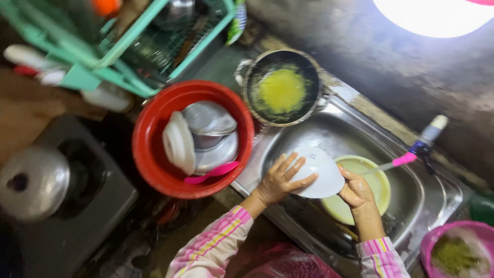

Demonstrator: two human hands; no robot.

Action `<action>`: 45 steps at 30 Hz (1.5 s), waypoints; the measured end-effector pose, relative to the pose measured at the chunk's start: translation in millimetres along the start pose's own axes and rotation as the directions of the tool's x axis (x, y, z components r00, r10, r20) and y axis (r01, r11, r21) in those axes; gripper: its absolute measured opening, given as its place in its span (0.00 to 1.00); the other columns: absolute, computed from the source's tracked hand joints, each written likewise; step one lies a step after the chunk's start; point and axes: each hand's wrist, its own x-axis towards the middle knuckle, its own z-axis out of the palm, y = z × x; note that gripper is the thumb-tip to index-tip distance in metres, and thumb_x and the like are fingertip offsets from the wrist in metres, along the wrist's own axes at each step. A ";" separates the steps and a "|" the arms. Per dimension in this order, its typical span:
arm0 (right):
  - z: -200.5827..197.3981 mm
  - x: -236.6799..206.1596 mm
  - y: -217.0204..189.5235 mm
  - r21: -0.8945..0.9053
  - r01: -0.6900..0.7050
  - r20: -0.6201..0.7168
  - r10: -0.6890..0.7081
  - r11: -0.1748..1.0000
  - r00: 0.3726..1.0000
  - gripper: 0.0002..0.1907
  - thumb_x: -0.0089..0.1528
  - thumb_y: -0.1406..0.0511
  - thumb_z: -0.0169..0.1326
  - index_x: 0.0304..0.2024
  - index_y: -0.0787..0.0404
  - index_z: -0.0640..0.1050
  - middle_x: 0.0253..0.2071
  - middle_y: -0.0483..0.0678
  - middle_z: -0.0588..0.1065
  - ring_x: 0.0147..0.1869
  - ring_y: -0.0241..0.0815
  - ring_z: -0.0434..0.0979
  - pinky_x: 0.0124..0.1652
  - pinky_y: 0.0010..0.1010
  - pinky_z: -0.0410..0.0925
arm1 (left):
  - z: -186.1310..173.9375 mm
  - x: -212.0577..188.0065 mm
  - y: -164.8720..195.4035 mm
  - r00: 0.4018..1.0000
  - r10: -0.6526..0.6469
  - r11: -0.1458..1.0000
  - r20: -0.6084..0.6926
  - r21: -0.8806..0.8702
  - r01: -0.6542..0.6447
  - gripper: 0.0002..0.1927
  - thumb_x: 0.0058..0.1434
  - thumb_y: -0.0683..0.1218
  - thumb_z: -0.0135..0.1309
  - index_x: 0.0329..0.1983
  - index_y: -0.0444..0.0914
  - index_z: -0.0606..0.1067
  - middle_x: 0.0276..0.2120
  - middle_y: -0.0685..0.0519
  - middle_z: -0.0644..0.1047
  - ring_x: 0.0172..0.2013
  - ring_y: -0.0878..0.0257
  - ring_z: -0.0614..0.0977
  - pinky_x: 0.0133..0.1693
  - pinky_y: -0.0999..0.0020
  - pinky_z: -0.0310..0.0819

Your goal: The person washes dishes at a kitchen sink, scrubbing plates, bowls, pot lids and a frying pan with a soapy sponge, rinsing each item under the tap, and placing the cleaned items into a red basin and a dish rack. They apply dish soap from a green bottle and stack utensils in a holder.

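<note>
Both my hands hold a white bowl (321,172) tilted on its side over a steel sink (437,201). My left hand (280,180) lies spread on the bowl's left side. My right hand (356,189) grips its right rim. Under the bowl, a pale yellow-green plate (373,180) rests in the sink. A pink-tipped tap (419,146) pours a thin stream of water toward the plate.
A red basin (149,154) left of the sink holds steel bowls, a white plate and a pink spoon. A dark pan (282,87) with yellow residue sits behind the sink. A green dish rack (118,51), a gas stove (77,195) and a pink bowl (455,252) stand around.
</note>
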 end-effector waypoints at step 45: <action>244.0 128.3 87.8 -0.657 -0.140 0.062 0.238 0.741 0.969 0.17 0.69 0.58 0.51 0.52 0.64 0.75 0.42 0.57 0.80 0.37 0.51 0.82 0.40 0.44 0.78 | -112.7 -73.5 -92.9 0.492 -0.711 0.557 -0.503 0.025 0.830 0.20 0.62 0.43 0.62 0.57 0.36 0.75 0.62 0.34 0.67 0.63 0.36 0.68 0.63 0.40 0.63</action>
